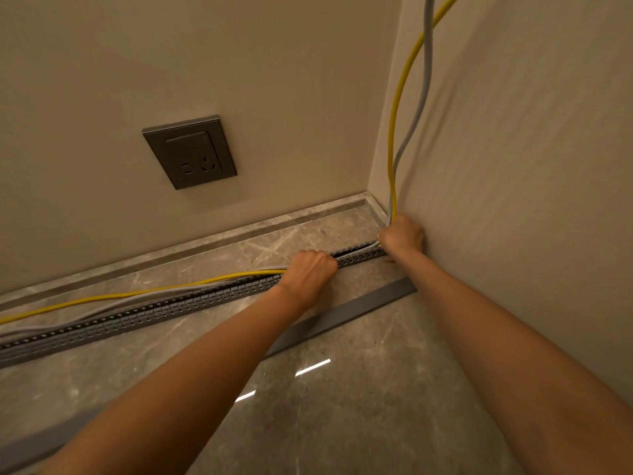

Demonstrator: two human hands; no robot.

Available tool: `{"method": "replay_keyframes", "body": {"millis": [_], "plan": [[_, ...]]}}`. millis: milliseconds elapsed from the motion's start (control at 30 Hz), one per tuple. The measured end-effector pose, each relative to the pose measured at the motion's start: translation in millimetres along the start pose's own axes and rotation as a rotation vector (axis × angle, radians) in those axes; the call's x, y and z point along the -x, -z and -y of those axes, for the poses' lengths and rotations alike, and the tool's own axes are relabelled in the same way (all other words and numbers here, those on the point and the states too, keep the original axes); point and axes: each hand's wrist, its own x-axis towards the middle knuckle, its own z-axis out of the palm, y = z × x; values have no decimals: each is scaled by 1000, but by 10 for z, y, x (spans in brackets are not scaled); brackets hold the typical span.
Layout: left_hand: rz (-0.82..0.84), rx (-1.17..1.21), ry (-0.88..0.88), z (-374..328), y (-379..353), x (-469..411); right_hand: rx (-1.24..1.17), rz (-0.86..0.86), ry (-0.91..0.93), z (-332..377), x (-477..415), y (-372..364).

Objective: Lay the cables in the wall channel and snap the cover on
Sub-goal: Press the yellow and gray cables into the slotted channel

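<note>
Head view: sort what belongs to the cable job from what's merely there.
In the job: yellow cable, grey cable, channel, cover not yet on, left hand and right hand gripping the cables.
Merely there: socket, floor.

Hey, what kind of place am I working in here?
Likely a finished indoor room, down at a floor corner: two plain painted walls meet, a grey wall socket sits low, above polished stone-look floor and skirting.
</note>
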Motion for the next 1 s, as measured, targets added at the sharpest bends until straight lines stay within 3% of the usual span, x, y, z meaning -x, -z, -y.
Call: {"method": "replay_keyframes", "body": {"millis": [267, 567, 867, 1000], "plan": [[-40, 116, 47, 92, -52, 57, -62, -22, 11, -87, 23, -25], [-38, -5, 34, 80, -106, 102, -60, -82, 61, -39, 72, -72], [-115, 342, 124, 265, -203, 244, -143, 3, 1, -88, 143, -24], [-186, 440, 155, 367, -202, 346, -103, -84, 2, -71, 295, -42]]}}
